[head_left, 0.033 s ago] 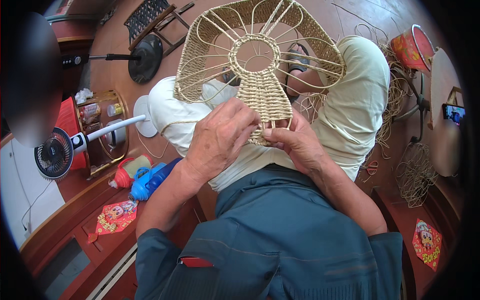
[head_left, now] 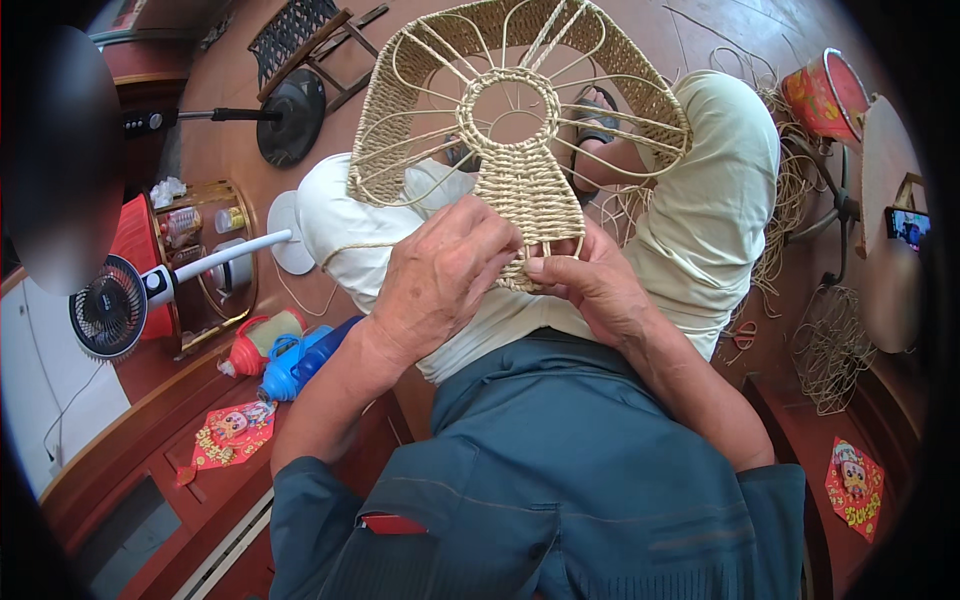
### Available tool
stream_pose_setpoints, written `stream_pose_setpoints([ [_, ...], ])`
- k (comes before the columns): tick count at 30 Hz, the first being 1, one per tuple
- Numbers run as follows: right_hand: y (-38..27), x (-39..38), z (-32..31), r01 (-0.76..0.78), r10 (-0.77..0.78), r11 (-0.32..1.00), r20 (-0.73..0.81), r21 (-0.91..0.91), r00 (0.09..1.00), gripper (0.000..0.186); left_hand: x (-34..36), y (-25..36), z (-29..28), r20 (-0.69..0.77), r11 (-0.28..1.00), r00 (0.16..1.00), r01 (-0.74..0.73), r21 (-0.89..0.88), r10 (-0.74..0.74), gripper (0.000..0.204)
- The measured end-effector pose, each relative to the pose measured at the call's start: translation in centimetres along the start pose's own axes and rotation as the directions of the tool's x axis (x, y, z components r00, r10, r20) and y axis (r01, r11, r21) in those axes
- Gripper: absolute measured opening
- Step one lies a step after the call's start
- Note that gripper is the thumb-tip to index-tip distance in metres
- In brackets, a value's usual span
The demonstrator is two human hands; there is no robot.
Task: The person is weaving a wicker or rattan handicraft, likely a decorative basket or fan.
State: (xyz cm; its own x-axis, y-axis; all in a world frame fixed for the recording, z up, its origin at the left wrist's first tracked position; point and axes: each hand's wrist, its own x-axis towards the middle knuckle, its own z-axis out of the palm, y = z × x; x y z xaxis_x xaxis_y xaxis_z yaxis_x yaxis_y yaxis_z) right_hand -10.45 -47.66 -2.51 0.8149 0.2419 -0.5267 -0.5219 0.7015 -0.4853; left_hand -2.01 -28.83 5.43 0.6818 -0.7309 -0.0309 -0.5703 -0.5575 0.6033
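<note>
Both hands pinch the woven panel's lower edge on the wicker frame (head_left: 520,120) — left hand (head_left: 440,280), right hand (head_left: 590,285) — each strand wants snug, even tension.

Nothing shifts: my left hand (head_left: 440,285) and right hand (head_left: 590,285) stay pressed at the near end of the woven strip on the wicker frame (head_left: 515,100), which keeps its place across my knees.
</note>
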Motion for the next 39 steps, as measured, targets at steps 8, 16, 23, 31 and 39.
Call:
stream_pose_setpoints([
  [8,-0.8,0.3,-0.7,-0.023,0.024,1.0,0.092,-0.007,0.995,0.058,1.1,-0.5,-0.6,0.174,0.974,0.977,-0.151,0.171,0.121,0.019],
  [16,-0.7,-0.3,-0.1,0.109,-0.105,0.993,0.083,-0.048,0.991,0.067,1.4,1.7,0.5,0.197,0.907,0.949,-0.297,0.3,0.246,0.022],
  [23,0.3,-1.0,0.8,0.316,-0.401,0.829,-0.099,-0.461,0.911,0.075,1.8,2.6,1.6,0.133,0.926,0.957,-0.284,0.248,0.258,0.028],
  [31,-0.8,-2.1,1.4,0.381,-0.758,0.155,0.138,-0.911,0.638,0.052,2.6,1.5,0.1,-0.244,0.979,0.948,-0.203,0.023,0.203,0.03],
  [39,-2.3,-1.9,2.3,0.349,-0.656,0.002,0.262,-0.937,0.708,0.029,-1.3,0.5,-0.3,-0.349,0.991,0.93,0.091,-0.095,-0.119,0.018],
])
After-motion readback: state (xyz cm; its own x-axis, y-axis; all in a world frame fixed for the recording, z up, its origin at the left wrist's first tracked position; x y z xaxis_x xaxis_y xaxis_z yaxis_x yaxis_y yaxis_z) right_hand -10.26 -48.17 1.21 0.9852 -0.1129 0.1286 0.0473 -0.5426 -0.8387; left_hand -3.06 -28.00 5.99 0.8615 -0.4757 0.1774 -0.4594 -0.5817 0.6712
